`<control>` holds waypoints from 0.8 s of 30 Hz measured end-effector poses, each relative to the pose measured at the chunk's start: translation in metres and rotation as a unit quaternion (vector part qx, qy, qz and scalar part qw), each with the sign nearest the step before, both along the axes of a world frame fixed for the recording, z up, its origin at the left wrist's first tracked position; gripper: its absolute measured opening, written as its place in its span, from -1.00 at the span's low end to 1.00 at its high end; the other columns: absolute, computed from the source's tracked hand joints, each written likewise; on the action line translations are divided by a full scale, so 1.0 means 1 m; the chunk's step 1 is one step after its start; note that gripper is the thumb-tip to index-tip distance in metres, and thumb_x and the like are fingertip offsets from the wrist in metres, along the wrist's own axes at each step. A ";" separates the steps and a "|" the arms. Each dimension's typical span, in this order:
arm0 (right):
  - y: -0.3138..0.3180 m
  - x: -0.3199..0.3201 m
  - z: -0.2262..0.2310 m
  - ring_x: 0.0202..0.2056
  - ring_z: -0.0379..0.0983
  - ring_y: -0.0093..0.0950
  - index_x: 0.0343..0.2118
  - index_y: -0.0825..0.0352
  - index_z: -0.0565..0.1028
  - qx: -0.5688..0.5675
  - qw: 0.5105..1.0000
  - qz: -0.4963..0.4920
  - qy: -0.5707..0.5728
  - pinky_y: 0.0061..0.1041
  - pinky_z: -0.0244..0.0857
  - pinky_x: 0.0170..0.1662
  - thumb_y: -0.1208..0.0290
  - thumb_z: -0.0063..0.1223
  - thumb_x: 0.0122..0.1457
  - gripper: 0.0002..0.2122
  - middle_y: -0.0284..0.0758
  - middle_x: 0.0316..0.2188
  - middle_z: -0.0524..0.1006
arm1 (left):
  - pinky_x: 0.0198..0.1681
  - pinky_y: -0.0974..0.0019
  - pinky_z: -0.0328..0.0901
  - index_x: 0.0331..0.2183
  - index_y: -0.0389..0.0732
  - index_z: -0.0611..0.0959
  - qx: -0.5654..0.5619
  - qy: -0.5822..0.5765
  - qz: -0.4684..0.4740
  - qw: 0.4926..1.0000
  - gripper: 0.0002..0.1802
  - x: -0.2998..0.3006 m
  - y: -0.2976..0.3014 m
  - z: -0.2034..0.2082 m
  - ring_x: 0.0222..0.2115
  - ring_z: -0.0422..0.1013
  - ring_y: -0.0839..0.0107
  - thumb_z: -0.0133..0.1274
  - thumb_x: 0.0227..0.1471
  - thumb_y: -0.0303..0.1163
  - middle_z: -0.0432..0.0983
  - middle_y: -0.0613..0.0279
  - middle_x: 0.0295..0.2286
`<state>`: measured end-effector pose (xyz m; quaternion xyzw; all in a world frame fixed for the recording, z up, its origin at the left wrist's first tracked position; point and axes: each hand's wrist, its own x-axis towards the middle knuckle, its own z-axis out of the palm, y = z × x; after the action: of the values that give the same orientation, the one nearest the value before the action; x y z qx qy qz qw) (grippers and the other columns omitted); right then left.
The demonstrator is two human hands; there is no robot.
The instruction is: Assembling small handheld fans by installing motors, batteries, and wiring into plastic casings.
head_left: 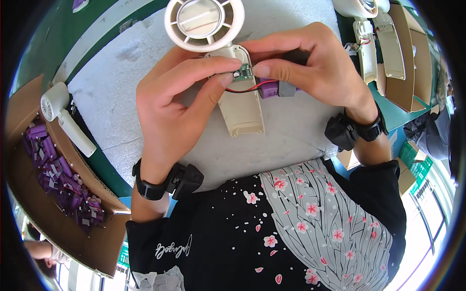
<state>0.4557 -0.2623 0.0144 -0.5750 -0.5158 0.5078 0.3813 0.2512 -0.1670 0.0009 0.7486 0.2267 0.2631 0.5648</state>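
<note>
A cream handheld fan (pixel 236 29) lies face up, its round head away from me and its handle shell (pixel 241 114) uncovered, pointing toward me. At the top of the handle sits a small green circuit board (pixel 243 72). My left hand (pixel 177 99) is closed, thumb and index fingertips pinching the board's left edge. My right hand (pixel 318 70) is closed around the handle's upper right side, its thumb tip against the board's right edge. Red and black wires run from the board side to a purple battery (pixel 268 89) beneath my right thumb. Some fingertips are hidden behind the fan.
A white foam sheet (pixel 286 131) lies under the work on a green table. At left stand another fan (pixel 73 119) and a cardboard box (pixel 109 233) holding many purple batteries. On the right are opened fan shells (pixel 391 46) and an open cardboard box (pixel 416 63).
</note>
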 end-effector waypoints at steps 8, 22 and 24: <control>-0.016 -0.018 0.014 -0.28 0.50 -0.36 -0.09 0.33 0.50 0.165 0.934 0.026 -0.317 -0.45 0.41 -0.17 0.63 0.32 -0.23 -0.49 -0.24 -0.18 0.51 | -0.31 0.46 0.35 -0.24 -0.14 0.71 0.022 0.027 0.035 0.999 -0.66 -0.006 0.009 -0.002 -0.34 0.48 0.42 0.14 -0.11 -0.68 0.53 0.18 -0.28; -0.012 0.002 0.036 -0.21 0.49 -0.42 0.21 0.36 0.15 -0.168 0.957 0.115 0.208 -0.46 0.37 -0.10 0.71 0.03 0.01 -0.36 -0.18 -0.22 0.48 | -0.28 0.44 0.40 -0.22 -0.12 0.71 -0.027 0.028 0.047 0.998 -0.59 -0.006 0.004 0.000 -0.34 0.50 0.44 0.09 -0.19 -0.66 0.51 0.16 -0.22; -0.014 0.002 0.032 -0.19 0.48 -0.38 0.27 0.32 0.02 -0.169 0.931 0.147 0.288 -0.43 0.37 -0.09 0.75 -0.03 0.01 -0.29 -0.18 -0.19 0.46 | -0.30 0.43 0.41 -0.24 -0.13 0.72 -0.007 0.041 0.041 0.998 -0.61 -0.007 0.006 0.003 -0.37 0.52 0.43 0.11 -0.20 -0.65 0.52 0.13 -0.22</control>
<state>0.4574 -0.2762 0.0462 -0.3780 -0.3694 0.7814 0.3318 0.2438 -0.1611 0.0035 0.7446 0.2824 0.2533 0.5492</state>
